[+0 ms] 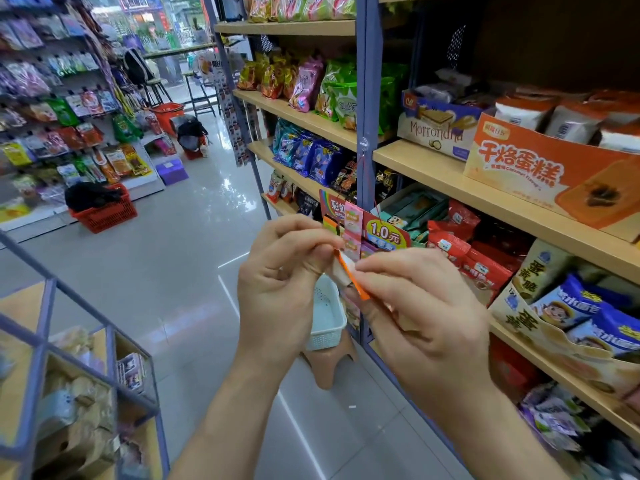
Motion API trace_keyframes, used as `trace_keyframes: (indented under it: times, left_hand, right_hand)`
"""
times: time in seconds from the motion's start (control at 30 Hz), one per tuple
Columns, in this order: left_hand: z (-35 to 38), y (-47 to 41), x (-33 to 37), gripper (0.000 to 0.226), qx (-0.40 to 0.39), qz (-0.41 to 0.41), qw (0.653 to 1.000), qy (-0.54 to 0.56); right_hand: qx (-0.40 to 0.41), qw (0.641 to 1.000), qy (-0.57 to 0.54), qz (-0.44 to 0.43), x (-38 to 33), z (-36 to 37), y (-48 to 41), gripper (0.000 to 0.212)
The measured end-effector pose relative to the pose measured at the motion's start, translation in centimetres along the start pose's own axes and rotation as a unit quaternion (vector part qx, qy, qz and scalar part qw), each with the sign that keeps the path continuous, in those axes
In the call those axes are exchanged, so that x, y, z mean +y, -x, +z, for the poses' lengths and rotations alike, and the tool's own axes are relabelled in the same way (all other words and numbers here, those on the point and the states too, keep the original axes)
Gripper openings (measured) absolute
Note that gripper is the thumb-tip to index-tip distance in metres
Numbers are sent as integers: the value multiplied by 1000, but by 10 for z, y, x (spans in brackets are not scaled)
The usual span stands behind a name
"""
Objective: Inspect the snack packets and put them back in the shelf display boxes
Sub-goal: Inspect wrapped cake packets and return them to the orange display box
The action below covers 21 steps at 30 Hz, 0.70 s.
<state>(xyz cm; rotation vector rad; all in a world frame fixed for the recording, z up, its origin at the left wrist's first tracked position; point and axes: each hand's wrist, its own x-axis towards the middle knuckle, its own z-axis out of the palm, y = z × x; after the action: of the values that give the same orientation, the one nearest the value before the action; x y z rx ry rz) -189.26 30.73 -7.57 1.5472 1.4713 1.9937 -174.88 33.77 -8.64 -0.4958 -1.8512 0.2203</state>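
Step in hand: inspection. A small orange-and-white packet (350,276) is held in front of the shelf (429,168), edge-on to the camera.

To do it well: turn it flat to view, check seams and print on both sides, and grip only the edges so nothing is crushed. Likely home, judged by colour: the orange display box (540,174) up and to the right, which holds similar packets (519,114).

Pose: left hand (287,275) pinches the upper end between thumb and forefinger, other fingers curled. Right hand (426,306) clamps the lower end with its fingertips, back of hand toward the camera. The hands are close together, joined only through the packet.
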Motion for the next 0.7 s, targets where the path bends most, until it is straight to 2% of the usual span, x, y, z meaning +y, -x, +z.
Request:
trace_keyframes:
  times: [0.1,0.17,0.23,0.4,0.47,0.6,0.7]
  left_hand:
    - [5,5,7,15,22,-57,997,36]
    - [9,6,15,12,27,-141,984,106]
    - [11,4,22,22,23,-207,965,160]
    - [8,-4,27,32,47,-269,941,202]
    - [8,-7,26,28,68,-279,938,193]
    - [10,-10,21,19,93,-239,957,134]
    - [8,-16,23,19,96,-207,967,115]
  right_hand:
    - [44,997,56,-38,-4,8,7,7]
    - [64,994,72,-45,-6,13,9,7]
    - [66,993,75,-61,-6,17,10,7]
    - [63,990,105,-75,-2,22,6,10]
    - [49,990,113,-75,-1,23,4,7]
    - [-4,995,84,-50,4,20,0,13]
    - [-93,992,72,37,20,7,-10,48]
